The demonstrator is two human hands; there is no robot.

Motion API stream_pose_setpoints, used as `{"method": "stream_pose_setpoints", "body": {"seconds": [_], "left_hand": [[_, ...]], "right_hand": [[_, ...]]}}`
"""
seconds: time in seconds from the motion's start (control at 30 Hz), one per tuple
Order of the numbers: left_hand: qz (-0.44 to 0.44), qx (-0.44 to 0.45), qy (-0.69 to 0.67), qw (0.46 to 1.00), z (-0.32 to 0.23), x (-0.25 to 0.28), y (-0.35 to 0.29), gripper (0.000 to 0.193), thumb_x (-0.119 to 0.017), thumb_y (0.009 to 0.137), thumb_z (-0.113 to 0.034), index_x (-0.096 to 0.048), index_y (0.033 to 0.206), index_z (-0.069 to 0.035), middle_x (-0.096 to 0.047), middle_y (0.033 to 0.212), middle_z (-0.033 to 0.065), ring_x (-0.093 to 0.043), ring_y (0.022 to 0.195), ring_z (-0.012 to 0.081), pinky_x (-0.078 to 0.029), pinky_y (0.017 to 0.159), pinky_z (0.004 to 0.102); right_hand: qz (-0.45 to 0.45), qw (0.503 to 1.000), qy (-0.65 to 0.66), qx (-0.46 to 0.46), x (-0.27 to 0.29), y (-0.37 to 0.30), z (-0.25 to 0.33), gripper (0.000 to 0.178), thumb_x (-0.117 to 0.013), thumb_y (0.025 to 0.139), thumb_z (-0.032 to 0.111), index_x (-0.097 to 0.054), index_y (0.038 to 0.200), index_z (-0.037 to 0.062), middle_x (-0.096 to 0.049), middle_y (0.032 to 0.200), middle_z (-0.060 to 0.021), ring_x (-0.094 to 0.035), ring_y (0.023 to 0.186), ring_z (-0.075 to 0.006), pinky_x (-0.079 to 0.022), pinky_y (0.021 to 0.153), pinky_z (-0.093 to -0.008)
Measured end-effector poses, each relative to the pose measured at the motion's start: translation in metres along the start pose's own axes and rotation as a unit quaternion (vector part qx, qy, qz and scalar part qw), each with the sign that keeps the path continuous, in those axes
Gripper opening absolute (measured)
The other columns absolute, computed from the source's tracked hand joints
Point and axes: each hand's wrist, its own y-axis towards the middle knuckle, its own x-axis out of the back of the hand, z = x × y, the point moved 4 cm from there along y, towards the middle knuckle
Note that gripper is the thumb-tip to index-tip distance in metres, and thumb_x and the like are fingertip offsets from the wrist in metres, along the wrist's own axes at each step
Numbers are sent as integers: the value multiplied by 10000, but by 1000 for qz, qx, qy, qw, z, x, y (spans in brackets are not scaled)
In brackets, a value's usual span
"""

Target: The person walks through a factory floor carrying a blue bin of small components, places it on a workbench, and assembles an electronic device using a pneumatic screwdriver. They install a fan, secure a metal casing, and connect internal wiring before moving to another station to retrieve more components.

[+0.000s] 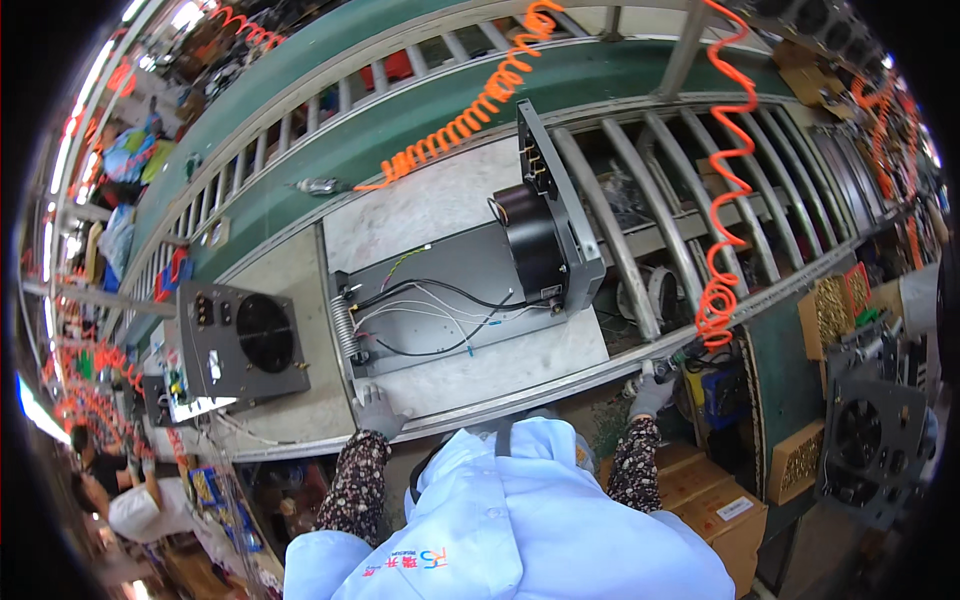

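Observation:
My left hand (381, 412), in a grey glove, rests with its fingers apart at the near edge of the bench. Just beyond it lies an open grey metal chassis (440, 265) with loose black, white and yellow-green wires (420, 305). A coiled spring-like part (345, 330) sits at the chassis's left end. At its right end a black cylinder (535, 240) is fixed against an upright panel (555, 185). My right hand (652, 392), also gloved, is closed around an air screwdriver (685, 358) beside the bench edge; the fingers partly hide it.
An orange coiled hose (735, 180) runs down to the screwdriver. Another air tool (322, 186) lies across the bench on its own hose (450, 130). A grey fan housing (240, 340) stands at left, metal rollers (690, 190) at right. Cartons (715, 505) are below right.

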Motion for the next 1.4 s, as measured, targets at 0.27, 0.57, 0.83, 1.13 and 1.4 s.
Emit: {"method": "stream_pose_setpoints", "body": {"seconds": [0.27, 0.57, 0.83, 1.13, 1.4], "left_hand": [[33, 47, -50, 997, 34, -19, 7, 981, -537, 846, -659, -228, 1509, -6, -131, 1613, 146, -160, 1482, 291, -220, 1156, 537], [-31, 97, -162, 982, 33, -43, 15, 991, -613, 815, -606, -237, 1493, 12, -154, 1604, 159, -234, 1455, 293, -332, 1084, 477], [-94, 66, -227, 967, 36, -44, 15, 934, -672, 787, -516, -301, 1447, 30, -242, 1560, 189, -289, 1415, 327, -358, 1060, 462], [-153, 14, -352, 923, 78, -48, 28, 624, -701, 791, -397, -553, 1290, -52, -455, 1432, 140, -449, 1304, 300, -416, 1044, 406], [-215, 2, -379, 900, 83, -45, 23, 507, -723, 766, -310, -620, 1192, -57, -518, 1350, 132, -509, 1224, 316, -442, 1008, 416]], "right_hand": [[17, 985, -95, 143, 13, 29, -27, 621, -803, 793, 82, -490, 1326, 20, -608, 1138, -47, -582, 986, -163, -499, 863, -323], [54, 967, -249, -16, 28, 0, -32, 516, -756, 830, 94, -519, 1269, -38, -588, 1201, -99, -566, 1060, -186, -416, 993, -300], [73, 915, -302, 256, -74, -159, 14, 355, -691, 825, 103, -563, 1138, -8, -592, 1091, -149, -595, 994, -298, -483, 902, -367], [428, 646, -421, 471, -311, -282, -21, 471, -719, 778, 282, -572, 1170, 67, -605, 1122, -142, -574, 1071, -324, -444, 939, -441], [412, 421, -705, 396, -358, -307, -71, 223, -614, 829, 254, -656, 1015, 140, -684, 980, -85, -652, 956, -280, -436, 863, -438]]}}
